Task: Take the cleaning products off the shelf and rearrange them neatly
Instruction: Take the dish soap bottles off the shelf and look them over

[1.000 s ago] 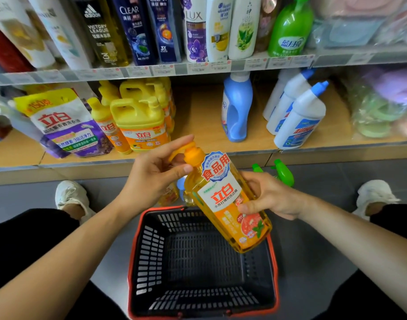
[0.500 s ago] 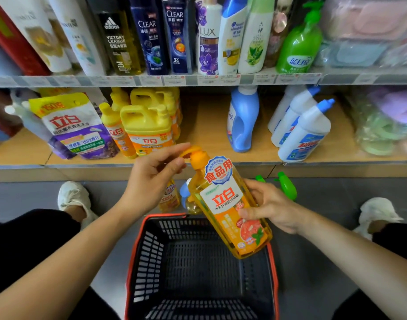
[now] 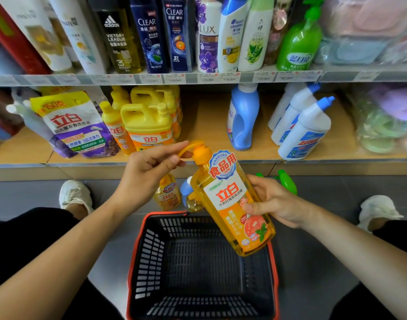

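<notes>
An orange dish-soap bottle (image 3: 230,202) with a white label hangs tilted above a black basket with a red rim (image 3: 138,250). My right hand (image 3: 274,199) grips its body from the right. My left hand (image 3: 149,167) pinches the orange pump spout at the bottle's top. On the lower wooden shelf (image 3: 209,125) stand yellow jugs (image 3: 147,125), a purple and yellow detergent bag (image 3: 75,125), a blue bottle (image 3: 243,118) and white bottles with blue caps (image 3: 304,128).
Small bottles (image 3: 168,192) and a green spray bottle (image 3: 288,181) stand on the grey floor behind the basket. The upper shelf holds several shampoo bottles (image 3: 179,35) and a green pump bottle (image 3: 299,40). My white shoes (image 3: 74,195) flank the basket.
The view has shifted down a little, so the shelves sit lower in frame. Both hands keep the bottle over the basket; the left hand's fingers have closed on the pump spout.
</notes>
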Action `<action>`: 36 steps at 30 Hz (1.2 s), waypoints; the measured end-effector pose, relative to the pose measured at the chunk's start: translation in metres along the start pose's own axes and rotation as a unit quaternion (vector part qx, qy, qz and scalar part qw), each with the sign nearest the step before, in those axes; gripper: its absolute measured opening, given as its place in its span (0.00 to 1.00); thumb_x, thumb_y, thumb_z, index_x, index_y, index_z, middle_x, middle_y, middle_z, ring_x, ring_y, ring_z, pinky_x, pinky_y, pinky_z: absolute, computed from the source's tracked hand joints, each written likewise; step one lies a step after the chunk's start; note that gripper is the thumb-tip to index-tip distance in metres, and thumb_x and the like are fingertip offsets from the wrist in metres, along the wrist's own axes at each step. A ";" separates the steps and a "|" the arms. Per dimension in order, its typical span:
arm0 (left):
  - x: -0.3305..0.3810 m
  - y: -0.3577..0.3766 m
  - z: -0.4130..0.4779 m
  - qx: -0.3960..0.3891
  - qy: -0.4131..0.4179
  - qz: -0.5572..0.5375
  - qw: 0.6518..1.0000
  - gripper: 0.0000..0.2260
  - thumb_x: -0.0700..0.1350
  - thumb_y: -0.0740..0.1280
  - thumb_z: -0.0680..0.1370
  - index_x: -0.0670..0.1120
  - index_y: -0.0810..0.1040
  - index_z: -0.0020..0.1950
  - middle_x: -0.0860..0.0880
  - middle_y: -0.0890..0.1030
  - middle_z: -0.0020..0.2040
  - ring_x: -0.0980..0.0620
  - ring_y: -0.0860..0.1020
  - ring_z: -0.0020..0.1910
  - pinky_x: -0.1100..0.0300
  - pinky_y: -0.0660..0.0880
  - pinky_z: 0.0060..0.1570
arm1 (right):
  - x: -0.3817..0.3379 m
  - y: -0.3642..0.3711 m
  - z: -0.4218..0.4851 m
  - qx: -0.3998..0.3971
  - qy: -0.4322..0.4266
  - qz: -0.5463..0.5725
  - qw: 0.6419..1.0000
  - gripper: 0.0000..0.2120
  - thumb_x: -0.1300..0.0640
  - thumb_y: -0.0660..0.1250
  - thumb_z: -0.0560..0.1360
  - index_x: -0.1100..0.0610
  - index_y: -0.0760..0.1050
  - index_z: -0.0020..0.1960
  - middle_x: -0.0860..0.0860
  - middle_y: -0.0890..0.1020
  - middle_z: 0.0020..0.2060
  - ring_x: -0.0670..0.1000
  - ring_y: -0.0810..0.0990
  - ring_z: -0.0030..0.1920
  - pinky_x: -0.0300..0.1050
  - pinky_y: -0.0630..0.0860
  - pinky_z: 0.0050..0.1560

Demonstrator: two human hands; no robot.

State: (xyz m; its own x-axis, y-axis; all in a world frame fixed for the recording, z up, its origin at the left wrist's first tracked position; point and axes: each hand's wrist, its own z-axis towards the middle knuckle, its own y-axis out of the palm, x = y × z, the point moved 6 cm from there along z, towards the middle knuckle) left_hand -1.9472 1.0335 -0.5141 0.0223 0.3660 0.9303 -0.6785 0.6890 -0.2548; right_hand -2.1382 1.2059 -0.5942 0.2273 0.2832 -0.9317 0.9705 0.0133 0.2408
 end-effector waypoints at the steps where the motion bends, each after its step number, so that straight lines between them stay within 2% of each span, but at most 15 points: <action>1: 0.000 0.001 0.000 0.001 -0.009 -0.013 1.000 0.16 0.39 0.65 0.80 0.47 0.77 0.68 0.53 0.87 0.51 0.53 0.85 0.50 0.63 0.79 0.52 | -0.001 0.000 0.000 0.003 -0.002 -0.003 1.000 0.29 0.63 0.74 0.73 0.55 0.72 0.72 0.61 0.79 0.65 0.62 0.78 0.66 0.57 0.78 0.63; 4: 0.000 0.005 -0.002 0.019 -0.032 -0.040 0.999 0.14 0.43 0.66 0.78 0.49 0.79 0.64 0.50 0.87 0.42 0.54 0.85 0.46 0.58 0.80 0.54 | -0.002 0.000 0.000 0.018 -0.008 -0.019 1.000 0.30 0.61 0.75 0.72 0.53 0.72 0.72 0.59 0.80 0.65 0.61 0.78 0.66 0.61 0.76 0.65; 8: -0.002 0.005 -0.003 0.049 -0.026 0.030 0.998 0.13 0.41 0.69 0.79 0.51 0.80 0.62 0.47 0.86 0.40 0.47 0.84 0.45 0.48 0.79 0.51 | -0.004 -0.001 0.001 0.052 -0.013 -0.059 0.997 0.32 0.59 0.77 0.70 0.52 0.72 0.72 0.56 0.82 0.64 0.58 0.80 0.65 0.59 0.78 0.63; 12: -0.004 0.004 -0.003 0.072 -0.013 0.106 0.992 0.14 0.41 0.70 0.80 0.52 0.80 0.65 0.50 0.86 0.45 0.51 0.84 0.46 0.57 0.79 0.45 | -0.006 -0.001 0.001 0.076 -0.021 -0.063 0.995 0.33 0.61 0.78 0.70 0.50 0.72 0.72 0.54 0.83 0.62 0.55 0.82 0.63 0.50 0.81 0.58; 16: -0.009 0.003 -0.002 0.122 -0.016 0.115 0.986 0.12 0.42 0.71 0.79 0.54 0.82 0.61 0.49 0.86 0.44 0.49 0.83 0.44 0.55 0.80 0.45 | -0.010 0.000 0.002 0.098 -0.036 -0.060 0.993 0.32 0.60 0.80 0.69 0.42 0.75 0.68 0.52 0.84 0.59 0.54 0.83 0.61 0.47 0.81 0.55; 18: -0.011 0.006 0.001 0.151 -0.029 0.104 0.983 0.11 0.41 0.72 0.79 0.52 0.82 0.60 0.50 0.86 0.45 0.51 0.84 0.45 0.56 0.81 0.46 | -0.012 -0.001 0.003 0.110 -0.044 -0.053 0.992 0.31 0.60 0.80 0.68 0.40 0.77 0.66 0.52 0.85 0.59 0.53 0.83 0.60 0.46 0.82 0.54; 20: -0.011 0.008 0.003 0.180 -0.038 0.085 0.979 0.11 0.41 0.73 0.77 0.50 0.83 0.59 0.54 0.86 0.44 0.57 0.84 0.45 0.62 0.81 0.48 | -0.015 -0.003 0.003 0.118 -0.052 -0.046 0.991 0.31 0.60 0.81 0.67 0.39 0.77 0.65 0.52 0.85 0.59 0.53 0.83 0.60 0.46 0.82 0.54; 22: -0.012 0.009 0.006 0.194 -0.042 0.060 0.978 0.10 0.42 0.75 0.76 0.51 0.83 0.56 0.57 0.87 0.40 0.61 0.84 0.41 0.66 0.80 0.46 | -0.018 -0.005 0.002 0.126 -0.057 -0.038 0.990 0.31 0.58 0.81 0.67 0.39 0.77 0.65 0.52 0.85 0.59 0.53 0.84 0.60 0.47 0.82 0.54; 27: -0.015 0.016 0.013 0.222 -0.069 -0.034 0.972 0.04 0.48 0.74 0.75 0.50 0.84 0.47 0.52 0.85 0.33 0.58 0.83 0.33 0.66 0.79 0.37 | -0.023 -0.008 0.000 0.133 -0.064 -0.028 0.989 0.29 0.58 0.81 0.67 0.40 0.79 0.64 0.51 0.85 0.58 0.53 0.84 0.60 0.48 0.82 0.54; 30: -0.023 0.026 0.017 0.198 -0.097 -0.059 0.974 0.04 0.45 0.70 0.80 0.47 0.82 0.53 0.52 0.86 0.37 0.58 0.82 0.34 0.67 0.78 0.37 | -0.024 -0.010 -0.002 0.147 -0.068 -0.021 0.987 0.27 0.62 0.79 0.69 0.44 0.80 0.63 0.52 0.85 0.58 0.53 0.84 0.59 0.49 0.82 0.55; 33: -0.035 0.050 0.014 0.143 -0.168 -0.116 0.968 0.17 0.46 0.69 0.80 0.46 0.75 0.68 0.50 0.85 0.42 0.53 0.82 0.37 0.61 0.80 0.40 | -0.028 -0.014 -0.004 0.169 -0.074 0.004 0.983 0.23 0.65 0.78 0.70 0.47 0.81 0.61 0.53 0.86 0.55 0.52 0.85 0.55 0.47 0.83 0.50; 34: -0.039 0.060 0.013 0.118 -0.198 -0.138 0.963 0.21 0.48 0.70 0.78 0.45 0.74 0.70 0.48 0.84 0.44 0.51 0.81 0.39 0.58 0.80 0.42 | -0.030 -0.015 -0.004 0.181 -0.080 0.017 0.980 0.23 0.65 0.78 0.70 0.48 0.81 0.60 0.53 0.86 0.54 0.52 0.86 0.54 0.45 0.82 0.48; 36: -0.046 0.078 0.009 0.035 -0.241 -0.147 0.959 0.23 0.53 0.72 0.76 0.45 0.77 0.67 0.43 0.84 0.51 0.48 0.83 0.46 0.52 0.81 0.49 | -0.036 -0.018 -0.006 0.209 -0.088 0.036 0.973 0.22 0.65 0.77 0.70 0.53 0.80 0.62 0.55 0.86 0.54 0.53 0.86 0.52 0.46 0.82 0.48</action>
State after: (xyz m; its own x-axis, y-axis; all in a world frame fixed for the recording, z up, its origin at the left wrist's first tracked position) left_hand -2.0075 1.0653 -0.5741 -0.1102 -0.1796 0.9775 -0.7430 0.6681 0.0390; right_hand -2.1638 1.2011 -0.5637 0.2715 0.0995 -0.9573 0.8910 -0.4019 0.2109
